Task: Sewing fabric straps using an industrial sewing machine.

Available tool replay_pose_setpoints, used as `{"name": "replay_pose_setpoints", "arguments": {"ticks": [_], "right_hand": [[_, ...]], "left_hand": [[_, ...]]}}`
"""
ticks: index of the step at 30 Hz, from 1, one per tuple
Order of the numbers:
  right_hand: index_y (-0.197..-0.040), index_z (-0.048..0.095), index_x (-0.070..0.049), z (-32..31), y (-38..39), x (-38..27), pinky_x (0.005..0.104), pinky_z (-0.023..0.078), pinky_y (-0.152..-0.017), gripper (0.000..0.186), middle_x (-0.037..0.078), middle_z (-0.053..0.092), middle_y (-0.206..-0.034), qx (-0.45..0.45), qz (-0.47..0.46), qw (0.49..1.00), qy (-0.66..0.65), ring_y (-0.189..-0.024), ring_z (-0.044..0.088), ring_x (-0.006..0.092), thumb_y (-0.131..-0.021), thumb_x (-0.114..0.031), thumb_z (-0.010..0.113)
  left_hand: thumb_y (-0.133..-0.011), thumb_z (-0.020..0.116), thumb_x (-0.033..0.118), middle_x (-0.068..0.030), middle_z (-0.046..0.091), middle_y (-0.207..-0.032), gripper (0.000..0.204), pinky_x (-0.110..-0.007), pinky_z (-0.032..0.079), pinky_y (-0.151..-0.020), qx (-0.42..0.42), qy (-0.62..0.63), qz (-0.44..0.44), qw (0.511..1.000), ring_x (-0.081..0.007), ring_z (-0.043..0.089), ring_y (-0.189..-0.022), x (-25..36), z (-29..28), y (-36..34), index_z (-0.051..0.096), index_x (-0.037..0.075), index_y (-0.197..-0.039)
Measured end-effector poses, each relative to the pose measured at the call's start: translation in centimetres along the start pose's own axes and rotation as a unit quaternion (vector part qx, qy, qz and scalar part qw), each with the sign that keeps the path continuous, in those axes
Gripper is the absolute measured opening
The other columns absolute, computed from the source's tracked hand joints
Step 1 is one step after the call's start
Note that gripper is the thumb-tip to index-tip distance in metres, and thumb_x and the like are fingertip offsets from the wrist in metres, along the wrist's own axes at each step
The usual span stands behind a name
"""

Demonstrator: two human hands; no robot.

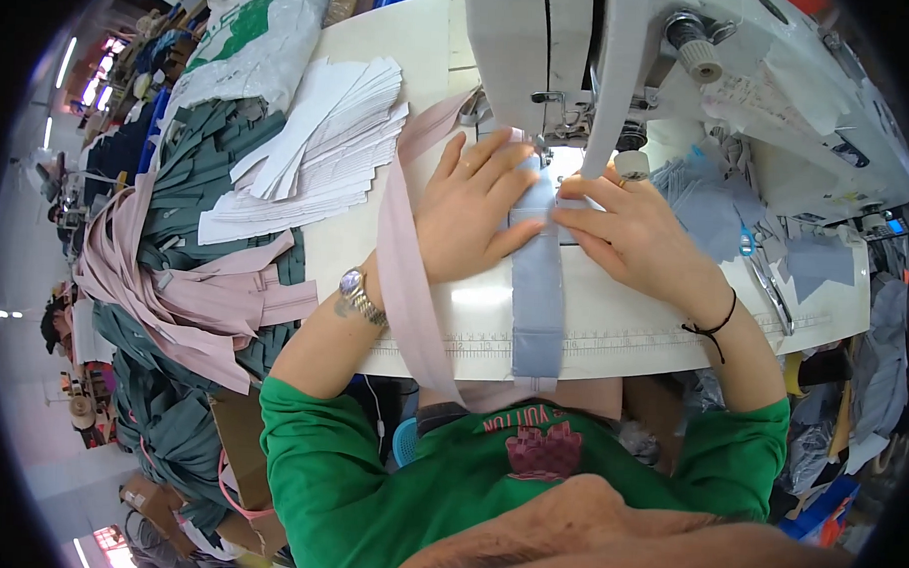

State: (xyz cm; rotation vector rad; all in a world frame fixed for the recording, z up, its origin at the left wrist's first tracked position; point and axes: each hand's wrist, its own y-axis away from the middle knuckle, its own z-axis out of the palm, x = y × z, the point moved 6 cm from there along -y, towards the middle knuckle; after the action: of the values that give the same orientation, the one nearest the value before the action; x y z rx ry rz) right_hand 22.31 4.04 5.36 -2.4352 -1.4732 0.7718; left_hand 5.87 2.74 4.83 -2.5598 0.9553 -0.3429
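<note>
Green sleeves [319, 445]: left fingers [509, 185] splayed, right fingers [589, 222] slightly parted, both touching blue-grey fabric [537, 297]

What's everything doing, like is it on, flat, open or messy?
left hand, open, fingers spread
right hand, fingers bent; grip unclear
blue-grey strip, flat, touched by both hands
pink strip, draped over the left arm
white pieces, stacked, fanned out
dark green strips, heaped
machine light, on
scissors, lying down; open or shut unclear
watch, worn

I see fabric strip [538, 317] before sewing machine [528, 46] | paper stack [315, 129] left | scissors [770, 290] right | scraps [821, 267], I think, beside them
</note>
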Motion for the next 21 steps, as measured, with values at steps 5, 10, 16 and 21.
{"name": "replay_pose_setpoints", "arguments": {"ticks": [5,10,16,21], "right_hand": [[-0.114,0.072,-0.010,0.8,0.5,1.5,0.0464,0.043,-0.096,0.029,0.010,0.067,-0.112,0.007,0.044,0.998,-0.033,-0.098,0.063,0.0295,-0.086,-0.010,0.069],[-0.118,0.070,-0.011,0.8,0.0,1.2,0.0485,0.042,-0.100,0.035,0.010,0.067,-0.111,-0.022,0.073,0.996,0.044,-0.101,0.064,0.0309,-0.083,-0.012,0.072],[-0.109,0.069,-0.009,-0.5,0.2,-0.7,0.0448,0.047,-0.096,0.033,0.006,0.067,-0.108,0.016,-0.016,0.995,0.099,-0.100,0.065,0.0257,-0.077,-0.010,0.074],[-0.101,0.068,-0.007,0.1,0.1,-1.6,0.0394,0.051,-0.084,0.029,0.003,0.066,-0.108,0.031,-0.104,0.993,0.039,-0.097,0.065,0.0220,-0.073,-0.007,0.073]], "left_hand": [[-0.078,0.078,0.017,-0.0110,0.065,-0.118,0.036,-0.046,0.051,-0.095,0.021,0.104,0.080,0.991,-0.0322,0.063,-0.109,1.5,-0.4,0.9,0.066,0.003,-0.109],[-0.079,0.077,0.016,-0.0089,0.067,-0.113,0.035,-0.047,0.052,-0.096,0.028,0.106,0.047,0.993,-0.0308,0.065,-0.103,1.0,-0.6,0.4,0.067,0.003,-0.110],[-0.089,0.069,0.019,-0.0113,0.066,-0.114,0.028,-0.048,0.043,-0.107,-0.011,0.044,0.013,0.999,-0.0289,0.063,-0.107,-0.4,-0.1,-0.3,0.066,0.003,-0.112],[-0.092,0.065,0.017,-0.0121,0.064,-0.117,0.026,-0.048,0.040,-0.106,0.022,0.014,-0.019,0.999,-0.0319,0.057,-0.117,-1.3,0.7,-0.6,0.065,0.002,-0.113]]}}
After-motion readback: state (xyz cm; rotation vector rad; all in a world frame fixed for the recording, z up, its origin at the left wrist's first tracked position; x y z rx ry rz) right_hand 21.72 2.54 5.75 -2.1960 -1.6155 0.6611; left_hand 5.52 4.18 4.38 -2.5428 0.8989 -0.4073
